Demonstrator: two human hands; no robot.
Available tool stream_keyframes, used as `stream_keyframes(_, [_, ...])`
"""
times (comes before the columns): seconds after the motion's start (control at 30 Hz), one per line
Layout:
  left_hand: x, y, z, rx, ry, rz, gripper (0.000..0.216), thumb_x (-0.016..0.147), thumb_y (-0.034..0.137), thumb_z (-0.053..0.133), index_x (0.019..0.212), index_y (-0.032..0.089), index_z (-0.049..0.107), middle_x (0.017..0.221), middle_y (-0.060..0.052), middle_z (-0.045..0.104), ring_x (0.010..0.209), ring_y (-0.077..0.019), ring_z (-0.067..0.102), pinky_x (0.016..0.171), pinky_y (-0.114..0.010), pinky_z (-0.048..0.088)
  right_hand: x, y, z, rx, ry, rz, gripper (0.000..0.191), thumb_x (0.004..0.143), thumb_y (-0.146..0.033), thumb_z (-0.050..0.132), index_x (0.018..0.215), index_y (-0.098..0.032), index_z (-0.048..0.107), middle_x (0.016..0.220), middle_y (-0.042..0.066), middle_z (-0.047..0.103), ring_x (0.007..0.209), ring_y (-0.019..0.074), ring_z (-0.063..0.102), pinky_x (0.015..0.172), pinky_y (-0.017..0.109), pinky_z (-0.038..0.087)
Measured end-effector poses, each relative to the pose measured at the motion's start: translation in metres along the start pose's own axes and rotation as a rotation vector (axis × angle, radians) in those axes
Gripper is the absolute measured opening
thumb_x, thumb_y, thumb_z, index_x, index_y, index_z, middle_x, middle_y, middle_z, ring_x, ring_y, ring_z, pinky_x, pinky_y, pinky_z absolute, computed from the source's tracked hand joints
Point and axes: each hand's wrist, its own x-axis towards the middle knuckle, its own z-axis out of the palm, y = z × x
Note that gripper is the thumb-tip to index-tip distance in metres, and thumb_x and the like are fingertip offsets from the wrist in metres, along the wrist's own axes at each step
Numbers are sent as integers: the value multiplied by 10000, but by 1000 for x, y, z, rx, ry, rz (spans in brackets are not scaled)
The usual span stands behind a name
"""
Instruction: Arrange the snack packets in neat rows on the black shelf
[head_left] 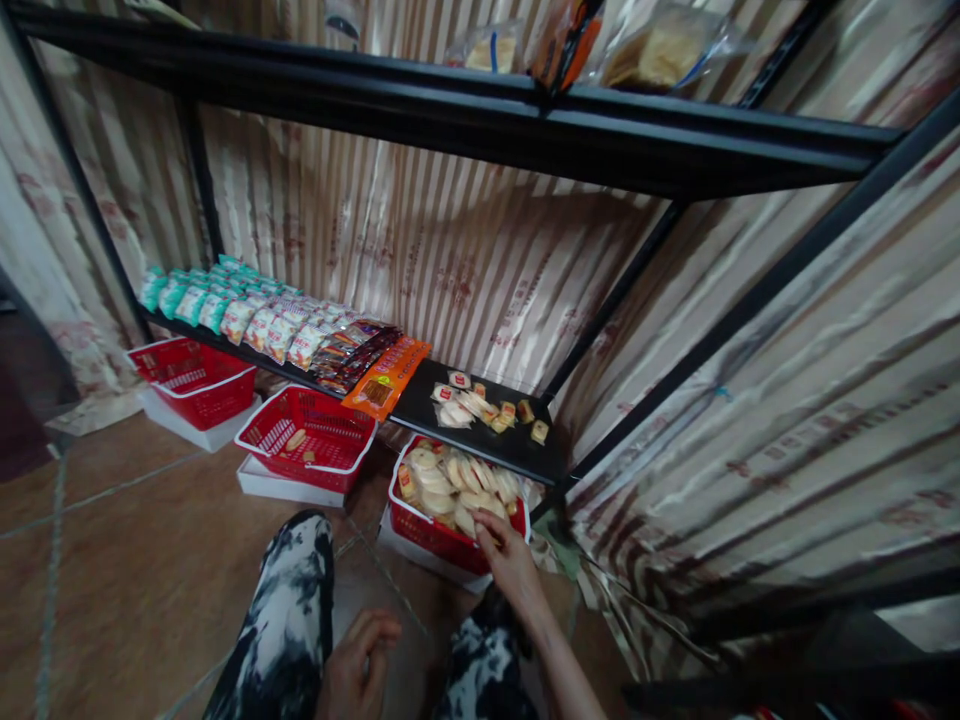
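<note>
My right hand [506,550] reaches over the front rim of a red basket [420,527] full of round, pale wrapped biscuits [435,480]. Its thumb and fingers close on one wrapped biscuit [472,508] at the basket's near side; the fingertips partly cover it. Between my knees, my left hand [360,655] is loosely curled, with nothing visible in it. Above the basket, on the low black shelf [420,385], lies a small group of similar round packets [457,405] beside small yellow-wrapped pieces [506,415].
Along the shelf's left stand rows of green-and-white packets [202,305], dark packets [349,350] and an orange bag [388,378]. Two more red baskets [319,455] stand on white boxes. An upper black shelf [450,115] and a slanting post [750,300] frame the space.
</note>
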Motion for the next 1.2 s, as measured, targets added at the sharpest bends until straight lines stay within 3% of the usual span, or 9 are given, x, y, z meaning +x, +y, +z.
stream_keyframes(0.27, [14,20,37,-84,-178,33,269,789,92,337,783,184,589,803,-53,618,748,-137,604,667,-211,471,-37,45,-23,53,37,120,411,695,-529,530,852,-195,711,904,92,717,868,257,654,830,410,506])
stream_keyframes(0.47, [27,25,44,-88,-261,97,253,790,84,346,787,176,582,816,-58,615,766,-138,598,685,-215,456,-33,73,-42,86,56,192,446,685,-553,530,891,-200,708,926,89,715,846,262,662,777,397,533])
stream_keyframes(0.77, [52,11,32,-51,-182,18,256,789,73,350,786,167,588,806,-57,597,782,-143,581,702,-237,447,-7,77,-18,61,54,192,454,657,-552,536,841,-180,718,923,101,715,917,280,645,886,434,476])
stream_keyframes(1.0, [78,-1,32,-57,-186,64,260,783,68,343,793,171,581,794,-48,594,755,-134,575,686,-229,445,19,76,-18,11,50,140,415,684,-523,514,836,-198,722,913,84,718,881,271,652,834,418,501])
stream_keyframes(1.2, [100,-11,21,-40,-136,14,266,806,97,343,784,176,596,799,-44,604,766,-133,588,697,-224,452,45,60,9,-13,-36,143,395,724,-483,484,871,-194,708,859,67,724,849,250,664,799,377,514])
